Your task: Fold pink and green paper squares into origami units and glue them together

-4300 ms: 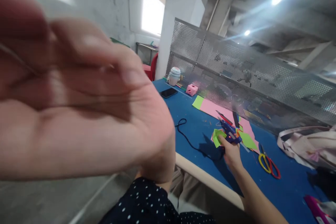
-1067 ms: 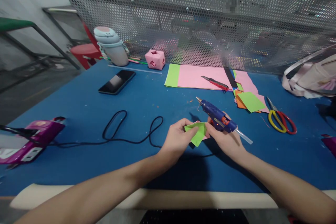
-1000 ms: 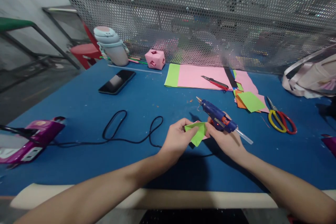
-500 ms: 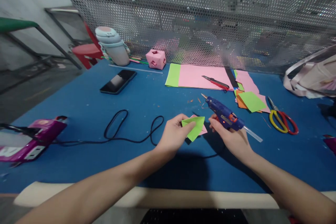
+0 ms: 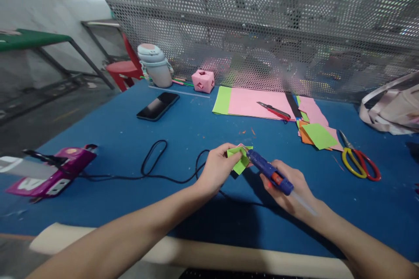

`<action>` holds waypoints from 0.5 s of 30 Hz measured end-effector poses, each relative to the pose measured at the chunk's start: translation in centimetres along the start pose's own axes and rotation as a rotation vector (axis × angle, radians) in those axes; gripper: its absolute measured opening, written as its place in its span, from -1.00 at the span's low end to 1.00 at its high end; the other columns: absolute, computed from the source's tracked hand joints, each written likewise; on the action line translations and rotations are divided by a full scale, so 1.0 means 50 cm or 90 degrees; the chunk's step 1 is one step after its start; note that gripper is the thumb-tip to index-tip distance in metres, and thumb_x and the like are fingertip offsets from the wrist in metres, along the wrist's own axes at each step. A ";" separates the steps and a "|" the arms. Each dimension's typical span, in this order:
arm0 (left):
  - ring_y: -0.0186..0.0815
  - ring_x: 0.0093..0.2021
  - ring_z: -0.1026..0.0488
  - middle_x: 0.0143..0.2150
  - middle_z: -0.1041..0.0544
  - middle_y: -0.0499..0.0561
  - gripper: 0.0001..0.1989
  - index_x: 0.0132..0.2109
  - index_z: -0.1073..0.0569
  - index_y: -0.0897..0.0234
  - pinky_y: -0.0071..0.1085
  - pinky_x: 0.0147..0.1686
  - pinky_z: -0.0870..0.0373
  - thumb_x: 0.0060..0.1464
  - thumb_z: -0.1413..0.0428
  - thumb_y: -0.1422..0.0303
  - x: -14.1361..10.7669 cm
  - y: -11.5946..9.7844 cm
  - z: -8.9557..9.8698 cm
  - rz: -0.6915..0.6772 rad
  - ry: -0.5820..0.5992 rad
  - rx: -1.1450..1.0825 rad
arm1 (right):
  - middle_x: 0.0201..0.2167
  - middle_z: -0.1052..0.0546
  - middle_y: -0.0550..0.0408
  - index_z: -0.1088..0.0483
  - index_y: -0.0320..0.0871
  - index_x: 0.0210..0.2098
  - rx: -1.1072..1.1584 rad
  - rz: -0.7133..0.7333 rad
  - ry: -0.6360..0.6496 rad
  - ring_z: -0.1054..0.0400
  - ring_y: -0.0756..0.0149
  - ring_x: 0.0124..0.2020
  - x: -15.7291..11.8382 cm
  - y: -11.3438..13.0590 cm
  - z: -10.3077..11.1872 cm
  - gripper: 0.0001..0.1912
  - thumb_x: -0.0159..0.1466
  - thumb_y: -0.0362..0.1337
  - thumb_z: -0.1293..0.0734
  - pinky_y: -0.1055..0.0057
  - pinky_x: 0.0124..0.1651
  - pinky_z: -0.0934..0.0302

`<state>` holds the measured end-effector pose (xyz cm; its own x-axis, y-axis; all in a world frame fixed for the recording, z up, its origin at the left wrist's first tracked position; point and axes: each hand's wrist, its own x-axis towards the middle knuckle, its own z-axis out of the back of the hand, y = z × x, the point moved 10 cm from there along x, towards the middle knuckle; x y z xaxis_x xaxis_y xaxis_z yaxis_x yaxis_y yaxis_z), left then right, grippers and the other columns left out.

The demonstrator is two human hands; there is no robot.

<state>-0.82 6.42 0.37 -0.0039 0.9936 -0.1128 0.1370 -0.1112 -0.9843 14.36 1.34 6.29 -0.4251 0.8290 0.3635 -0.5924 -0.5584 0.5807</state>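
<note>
Blue tabletop [image 5: 114, 139] runs back to a perforated metal screen [image 5: 209, 30]. Held just above it near the middle, the folded green paper [image 5: 241, 167] is pinched by the fingers of the left hand [image 5: 215, 169], at nine o'clock. At four o'clock, the right hand [image 5: 291, 189] curls its fingers around a glue gun [image 5: 264, 167]; its nozzle has just swung to the paper's upper edge, apparently bringing glue within reach. Farther out: pink cube [image 5: 203, 82] at eleven, scissors [image 5: 351, 151] at three.

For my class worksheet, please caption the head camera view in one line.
The left hand pinches folded green paper; the right hand points a blue glue gun at it.
</note>
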 end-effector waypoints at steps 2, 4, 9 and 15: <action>-0.40 -0.52 -0.42 -0.51 -0.50 -0.11 -0.91 -0.40 -0.46 0.30 -0.53 -0.51 -0.28 -0.09 -0.20 0.38 -0.001 -0.001 0.000 -0.003 -0.001 0.019 | -0.45 -0.43 0.12 -0.26 -0.10 -0.33 -0.001 0.010 0.010 -0.32 0.39 -0.50 0.001 0.006 0.001 -0.93 0.22 -0.25 -0.25 0.46 -0.43 -0.20; -0.42 -0.53 -0.38 -0.51 -0.49 -0.11 -0.90 -0.39 -0.47 0.31 -0.53 -0.52 -0.25 -0.09 -0.19 0.36 -0.002 -0.002 0.000 -0.014 0.003 0.035 | -0.46 -0.42 0.11 -0.27 -0.12 -0.34 -0.005 0.017 0.011 -0.30 0.40 -0.51 0.003 0.011 0.002 -0.94 0.21 -0.27 -0.24 0.47 -0.44 -0.18; -0.43 -0.53 -0.33 -0.51 -0.45 -0.11 -0.85 -0.38 -0.46 0.31 -0.53 -0.52 -0.22 -0.06 -0.18 0.30 0.000 0.008 0.001 -0.026 0.017 0.063 | -0.49 -0.40 0.12 -0.28 -0.14 -0.36 -0.015 0.019 0.014 -0.26 0.43 -0.55 0.006 0.012 -0.005 -0.96 0.20 -0.30 -0.25 0.50 -0.46 -0.14; -0.42 -0.52 -0.32 -0.50 -0.45 -0.09 -0.84 -0.38 -0.45 0.32 -0.53 -0.51 -0.21 -0.03 -0.16 0.29 0.003 0.010 0.005 -0.036 0.015 0.097 | -0.52 -0.39 0.14 -0.28 -0.16 -0.37 -0.027 0.012 -0.003 -0.23 0.45 -0.58 0.003 0.004 -0.001 -0.97 0.18 -0.33 -0.25 0.51 -0.50 -0.11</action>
<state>-1.00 6.49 -0.18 0.0158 0.9983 -0.0554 -0.0138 -0.0552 -0.9984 14.14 1.34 6.42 -0.4331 0.8187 0.3771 -0.6129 -0.5743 0.5427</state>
